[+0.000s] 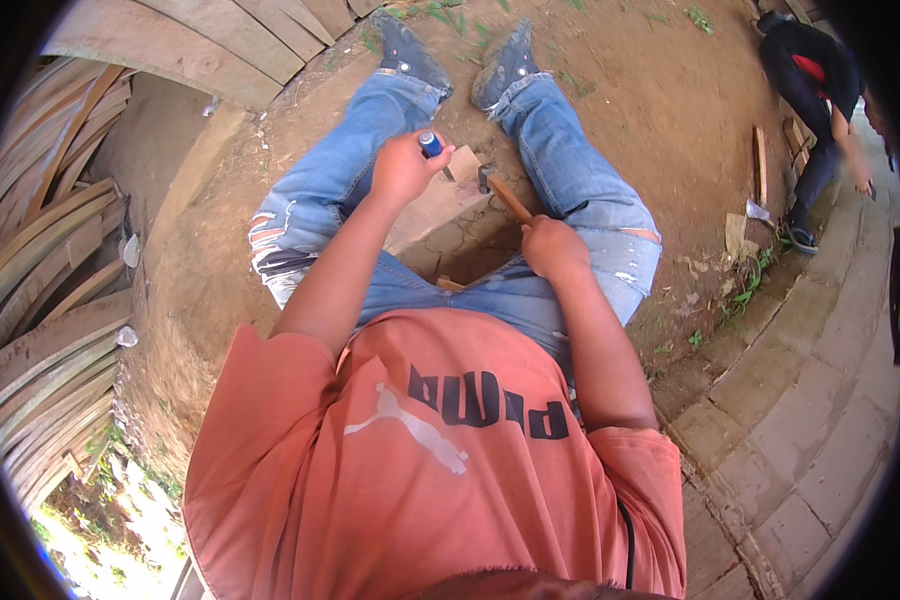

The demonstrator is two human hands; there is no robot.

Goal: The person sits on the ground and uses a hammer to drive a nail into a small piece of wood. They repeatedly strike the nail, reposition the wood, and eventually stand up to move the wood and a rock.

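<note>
Brown dirt ground (pixel 660 120) across upper frame | my left hand (pixel 402 168), upper centre, curled round a blue-handled tool (pixel 430 144) above a wooden board (pixel 415 222) | my right hand (pixel 555 248), centre, wrapped round a wooden-handled hammer (pixel 510 200), head near the tool

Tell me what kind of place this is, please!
It looks like an outdoor yard, perhaps one where wood is worked. You can see bare earth, lots of wooden planks piled at the left, and a hammer in the person's right hand.
</note>
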